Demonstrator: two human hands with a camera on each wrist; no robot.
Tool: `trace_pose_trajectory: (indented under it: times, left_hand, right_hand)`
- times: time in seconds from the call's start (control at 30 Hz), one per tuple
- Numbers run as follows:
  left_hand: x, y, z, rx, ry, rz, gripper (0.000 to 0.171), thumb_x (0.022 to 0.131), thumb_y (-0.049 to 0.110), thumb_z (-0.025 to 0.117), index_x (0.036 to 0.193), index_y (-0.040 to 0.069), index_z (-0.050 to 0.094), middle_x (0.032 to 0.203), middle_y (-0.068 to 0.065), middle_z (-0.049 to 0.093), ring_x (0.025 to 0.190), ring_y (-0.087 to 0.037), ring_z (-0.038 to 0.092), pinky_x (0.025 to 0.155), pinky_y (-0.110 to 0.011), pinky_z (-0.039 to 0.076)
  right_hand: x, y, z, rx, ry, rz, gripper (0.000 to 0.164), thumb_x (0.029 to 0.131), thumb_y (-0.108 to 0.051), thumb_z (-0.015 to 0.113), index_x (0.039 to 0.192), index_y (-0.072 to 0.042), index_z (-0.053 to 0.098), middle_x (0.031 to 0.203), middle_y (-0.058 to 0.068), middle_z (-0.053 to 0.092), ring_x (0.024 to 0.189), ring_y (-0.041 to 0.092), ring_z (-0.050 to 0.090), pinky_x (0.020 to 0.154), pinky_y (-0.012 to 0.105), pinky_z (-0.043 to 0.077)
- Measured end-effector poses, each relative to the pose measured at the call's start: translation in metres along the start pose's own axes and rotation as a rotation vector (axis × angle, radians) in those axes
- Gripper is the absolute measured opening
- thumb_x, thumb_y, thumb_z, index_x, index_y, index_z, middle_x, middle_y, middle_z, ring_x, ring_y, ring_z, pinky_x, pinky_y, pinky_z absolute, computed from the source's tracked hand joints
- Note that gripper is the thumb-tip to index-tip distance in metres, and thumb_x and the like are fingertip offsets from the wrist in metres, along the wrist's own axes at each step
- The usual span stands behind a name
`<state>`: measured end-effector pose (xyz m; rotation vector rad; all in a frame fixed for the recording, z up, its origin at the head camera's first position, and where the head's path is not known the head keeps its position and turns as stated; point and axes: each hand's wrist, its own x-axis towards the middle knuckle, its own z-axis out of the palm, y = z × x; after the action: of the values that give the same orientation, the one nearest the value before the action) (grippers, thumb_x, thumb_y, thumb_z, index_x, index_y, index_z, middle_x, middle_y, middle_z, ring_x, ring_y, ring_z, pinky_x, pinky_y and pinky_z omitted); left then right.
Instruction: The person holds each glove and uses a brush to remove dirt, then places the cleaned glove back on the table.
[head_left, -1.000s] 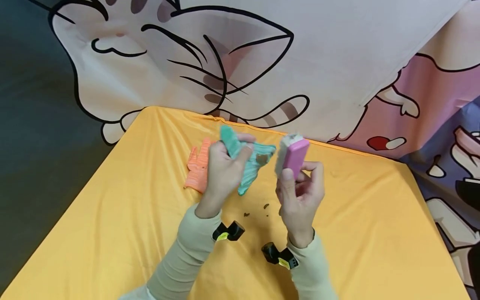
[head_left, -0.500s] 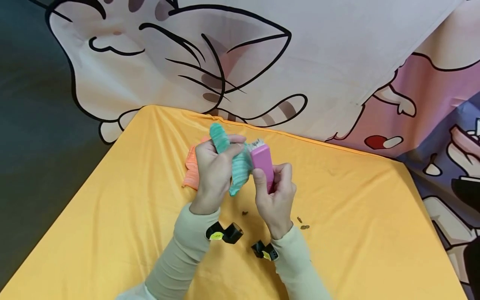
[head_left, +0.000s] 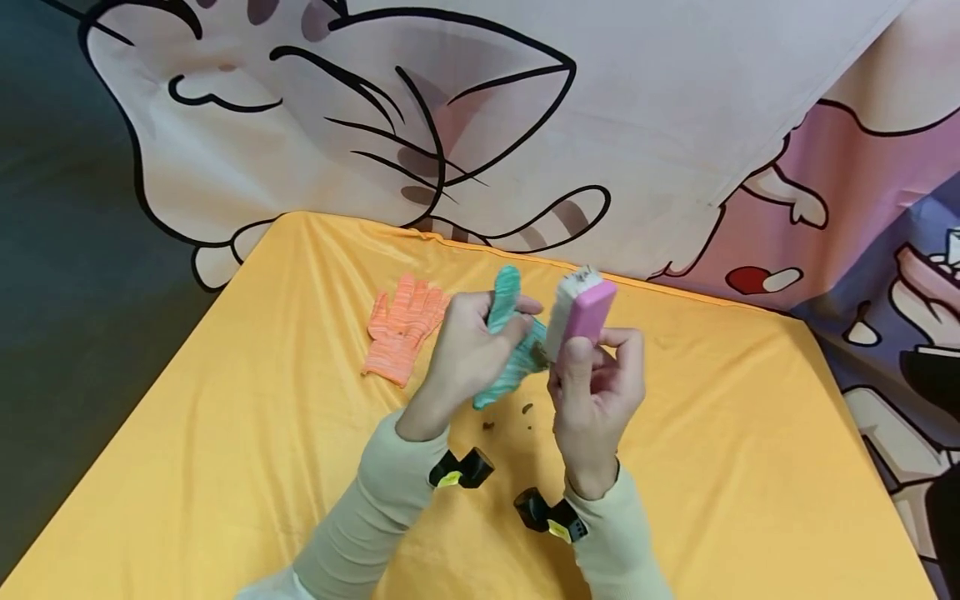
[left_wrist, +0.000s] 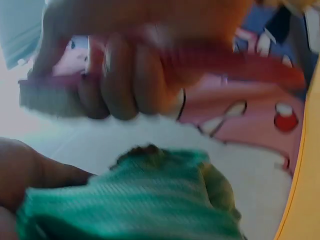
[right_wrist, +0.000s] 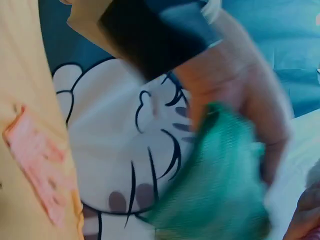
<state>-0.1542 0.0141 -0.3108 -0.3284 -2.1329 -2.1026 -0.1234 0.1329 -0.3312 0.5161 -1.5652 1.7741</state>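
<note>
My left hand point(head_left: 471, 354) grips a green striped knit glove point(head_left: 513, 371), with one glove finger sticking up above the thumb. A brown dirty patch point(left_wrist: 147, 150) shows on the glove in the left wrist view. In my right hand point(head_left: 600, 408) is a pink-backed scrub brush point(head_left: 588, 310), held upright between thumb and fingers. Its white bristles point(left_wrist: 52, 100) face the glove, close beside its soiled part in the head view. From the right wrist, the green glove point(right_wrist: 215, 175) hangs from the left hand, blurred.
An orange knit glove point(head_left: 401, 333) lies flat on the yellow cloth point(head_left: 300, 467) left of the hands. Several brown crumbs point(head_left: 527, 408) are scattered on the cloth below the brush. A cartoon-cat backdrop point(head_left: 660, 125) rises behind the table's far edge.
The brush moved left onto the green glove, then back right, off it. My left hand with the glove has shifted right, uncovering more of the orange glove.
</note>
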Motion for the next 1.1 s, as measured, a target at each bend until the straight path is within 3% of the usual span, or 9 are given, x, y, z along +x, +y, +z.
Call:
trace_pose_trajectory:
  times: [0.13, 0.23, 0.4, 0.63, 0.73, 0.83, 0.93, 1.0, 1.1]
  left_hand:
    - [-0.002, 0.005, 0.000, -0.154, 0.102, 0.032, 0.009, 0.081, -0.004, 0.059, 0.082, -0.003, 0.068, 0.072, -0.013, 0.067, 0.063, -0.019, 0.066, 0.060, -0.035, 0.055]
    - [-0.001, 0.006, -0.004, -0.257, 0.218, 0.014, 0.007, 0.079, -0.007, 0.060, 0.076, -0.005, 0.066, 0.071, -0.014, 0.066, 0.064, -0.023, 0.066, 0.060, -0.038, 0.055]
    - [0.005, 0.003, -0.013, -0.357, 0.332, -0.016, 0.005, 0.078, -0.008, 0.062, 0.075, -0.005, 0.065, 0.071, -0.016, 0.064, 0.063, -0.028, 0.064, 0.059, -0.040, 0.055]
    - [0.015, -0.006, -0.021, -0.407, 0.460, -0.013, 0.006, 0.077, -0.008, 0.064, 0.074, -0.003, 0.064, 0.076, -0.016, 0.062, 0.071, -0.026, 0.062, 0.065, -0.035, 0.054]
    - [0.018, -0.009, -0.022, -0.337, 0.429, -0.025, 0.005, 0.078, -0.008, 0.062, 0.078, -0.004, 0.065, 0.083, -0.017, 0.064, 0.076, -0.024, 0.062, 0.069, -0.034, 0.053]
    - [0.016, -0.009, -0.019, -0.210, 0.300, -0.054, 0.007, 0.081, -0.004, 0.061, 0.084, -0.002, 0.067, 0.085, -0.015, 0.066, 0.075, -0.021, 0.064, 0.067, -0.033, 0.054]
    - [0.011, -0.007, -0.011, -0.101, 0.182, -0.025, 0.007, 0.082, 0.000, 0.061, 0.087, 0.000, 0.067, 0.078, -0.013, 0.065, 0.068, -0.019, 0.063, 0.063, -0.033, 0.053]
    - [0.008, -0.005, -0.007, -0.075, 0.171, 0.014, 0.007, 0.082, -0.001, 0.060, 0.086, 0.000, 0.066, 0.074, -0.010, 0.064, 0.066, -0.017, 0.062, 0.062, -0.032, 0.053]
    - [0.006, -0.007, -0.005, -0.138, 0.239, 0.030, 0.006, 0.081, -0.005, 0.059, 0.081, 0.000, 0.063, 0.071, -0.011, 0.062, 0.065, -0.017, 0.062, 0.061, -0.032, 0.053]
  right_hand:
    - [-0.004, 0.006, 0.003, -0.263, -0.060, -0.005, 0.036, 0.090, -0.026, 0.059, 0.086, 0.007, 0.045, 0.048, 0.002, 0.044, 0.035, 0.007, 0.037, 0.032, 0.018, 0.028]
    - [-0.007, 0.014, 0.004, -0.364, -0.098, -0.026, 0.039, 0.089, -0.032, 0.059, 0.085, 0.005, 0.046, 0.048, 0.000, 0.044, 0.035, 0.006, 0.035, 0.032, 0.018, 0.026]
    - [-0.011, 0.027, 0.003, -0.378, -0.140, -0.006, 0.034, 0.088, -0.029, 0.061, 0.084, 0.002, 0.047, 0.050, -0.002, 0.045, 0.037, 0.008, 0.035, 0.033, 0.018, 0.026]
    - [-0.013, 0.043, -0.001, -0.359, -0.165, 0.048, 0.026, 0.088, -0.020, 0.062, 0.084, 0.001, 0.047, 0.049, 0.001, 0.049, 0.035, 0.007, 0.036, 0.031, 0.020, 0.026]
    - [-0.011, 0.041, -0.003, -0.313, -0.132, 0.069, 0.025, 0.088, -0.016, 0.060, 0.083, 0.004, 0.046, 0.049, 0.004, 0.048, 0.034, 0.007, 0.035, 0.029, 0.020, 0.025]
    - [-0.007, 0.032, -0.003, -0.273, -0.080, 0.072, 0.026, 0.090, -0.015, 0.058, 0.083, 0.006, 0.044, 0.048, 0.005, 0.044, 0.033, 0.007, 0.033, 0.029, 0.020, 0.025]
    - [-0.004, 0.023, -0.002, -0.266, -0.061, 0.067, 0.027, 0.090, -0.015, 0.059, 0.083, 0.007, 0.043, 0.047, 0.004, 0.041, 0.032, 0.008, 0.032, 0.030, 0.020, 0.025]
    - [-0.005, 0.022, -0.001, -0.276, -0.074, 0.074, 0.026, 0.089, -0.014, 0.060, 0.083, 0.006, 0.044, 0.046, 0.003, 0.042, 0.032, 0.009, 0.033, 0.030, 0.021, 0.025]
    - [-0.009, 0.030, 0.001, -0.308, -0.115, 0.076, 0.028, 0.087, -0.017, 0.064, 0.082, 0.003, 0.045, 0.047, 0.001, 0.043, 0.034, 0.009, 0.035, 0.030, 0.021, 0.026]
